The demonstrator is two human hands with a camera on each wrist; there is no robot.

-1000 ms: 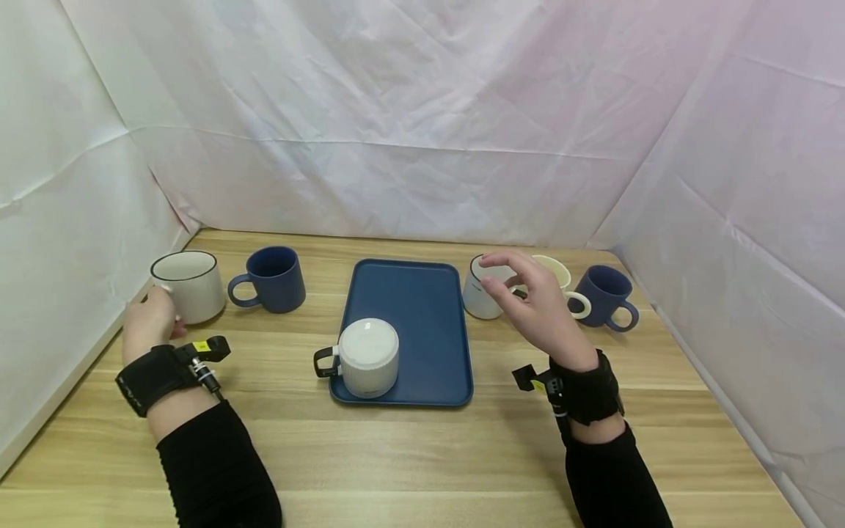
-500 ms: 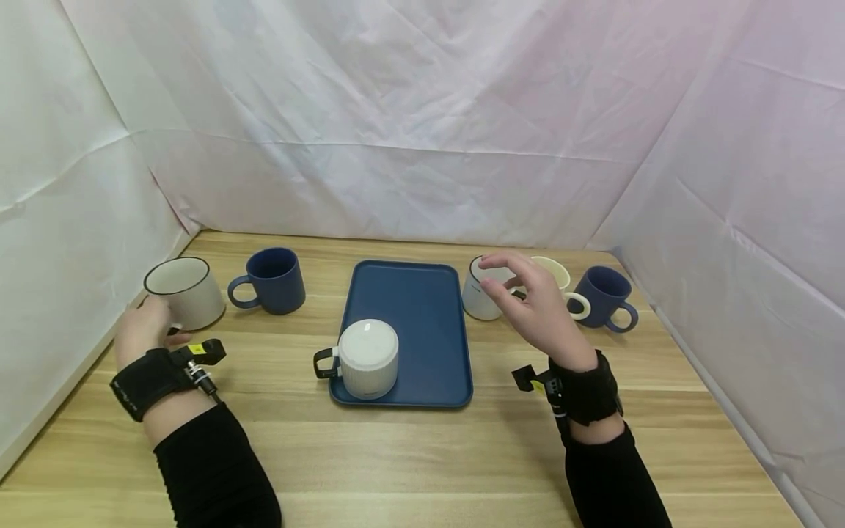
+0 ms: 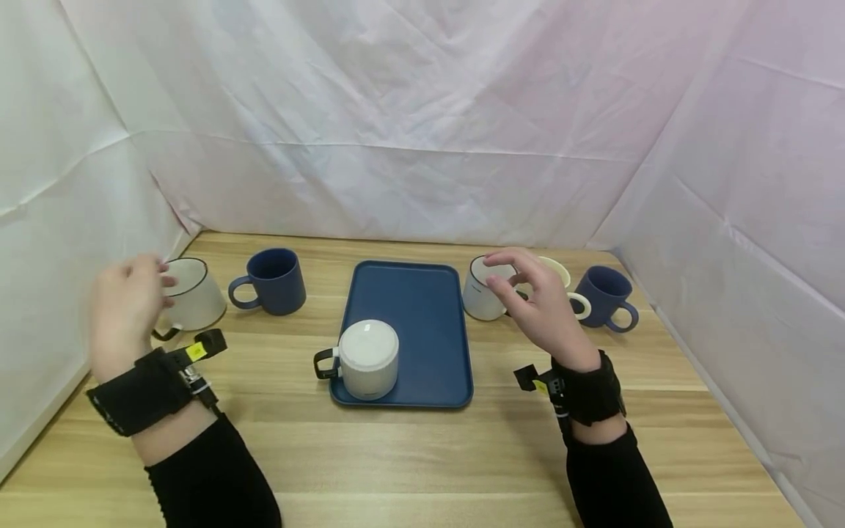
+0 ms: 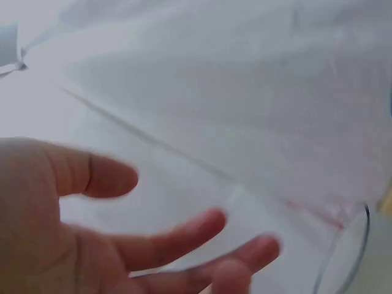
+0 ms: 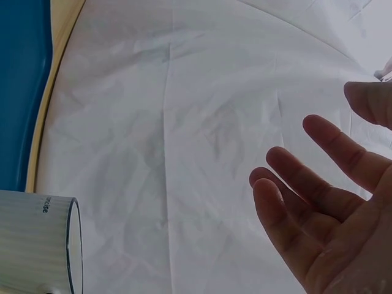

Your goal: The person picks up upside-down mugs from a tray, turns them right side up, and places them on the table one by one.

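On the wooden surface [image 3: 422, 455] a blue tray [image 3: 422, 308] holds one upside-down white mug [image 3: 367, 358], its dark handle pointing left. The left hand [image 3: 125, 308] hovers with loose, spread fingers before a dark-rimmed white mug [image 3: 194, 297] beside a navy mug [image 3: 273, 280]. The right hand [image 3: 538, 304], fingers relaxed and empty, hangs over a ribbed white mug [image 3: 482, 293], whose ribbing only the right wrist view shows.

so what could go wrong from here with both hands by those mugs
The left hand is blurred beside the tilted white mug, which may tip or knock the blue mug. The right hand hovers open over a ribbed white mug crowded against a cream mug; a loose grasp might bump it.
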